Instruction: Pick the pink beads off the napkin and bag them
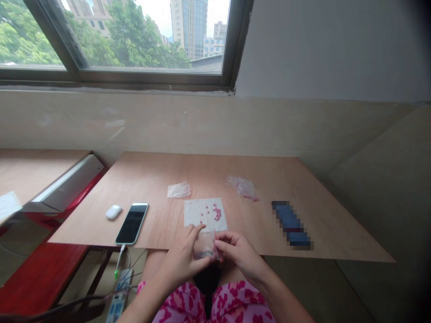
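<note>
Because the red edge strip [216, 244] of the clear plastic bag [204, 241] is so thin, the right hand [232, 246] takes it in a narrow grip, thumb against fingertips. The left hand [188, 253] spreads its grip wide along the opposite side, index finger and thumb well apart, presumably to steady the film; its other fingers are hidden, so I cannot tell how firmly they hold. The bag sits at the near edge of the bench [336, 229], just over the lap, where both hands reach it easily.

Directly beyond it lies a white sheet [192, 208], whose pale surface probably makes the small pink beads [218, 212] easy to see and pick; most are clustered toward its right side. Farther back, flat clear bags [179, 189] lie to the left and crumpled bags with pink pieces [247, 187] to the right, a split that seems meant to keep them apart. The smartphone [132, 224] lies near the edge, likely because its white charging cable [119, 260] drops toward the power strip [125, 280].
</note>
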### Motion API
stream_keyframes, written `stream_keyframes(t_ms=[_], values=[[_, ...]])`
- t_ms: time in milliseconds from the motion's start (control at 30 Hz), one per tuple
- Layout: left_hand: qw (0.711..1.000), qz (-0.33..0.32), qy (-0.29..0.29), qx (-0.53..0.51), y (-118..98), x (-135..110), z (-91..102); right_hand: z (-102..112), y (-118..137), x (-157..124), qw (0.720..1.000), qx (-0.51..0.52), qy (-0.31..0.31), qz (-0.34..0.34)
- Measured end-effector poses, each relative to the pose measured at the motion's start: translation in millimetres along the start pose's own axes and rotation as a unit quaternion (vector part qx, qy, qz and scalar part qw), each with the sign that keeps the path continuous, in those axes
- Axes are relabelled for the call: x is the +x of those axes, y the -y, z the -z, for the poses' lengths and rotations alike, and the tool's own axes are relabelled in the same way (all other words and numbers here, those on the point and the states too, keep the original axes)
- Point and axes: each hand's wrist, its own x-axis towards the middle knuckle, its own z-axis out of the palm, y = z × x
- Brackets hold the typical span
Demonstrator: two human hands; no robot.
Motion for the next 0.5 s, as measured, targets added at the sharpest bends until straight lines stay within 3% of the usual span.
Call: stream_keyframes(t_ms=[100,300,400,500], values=[[1.000,0.022,0.001,-0.001,0.3,0.0,2.0,5.0,-7.2,-0.3,1.000,0.023,-0.002,-0.008],[0.998,0.003,-0.014,-0.068,-13.1,-2.1,-8.8,11.3,-16.9,-0.1,0.999,-0.017,-0.035,0.010],[0.988,0.058,-0.005,-0.146,-18.0,-1.5,-18.0,6.7,-25.5,1.2,0.998,-0.045,-0.034,-0.001],[0.961,0.121,0.056,-0.242,-17.8,-1.2,-26.4,-1.5,-33.8,-0.8,0.998,-0.063,-0.025,-0.007]])
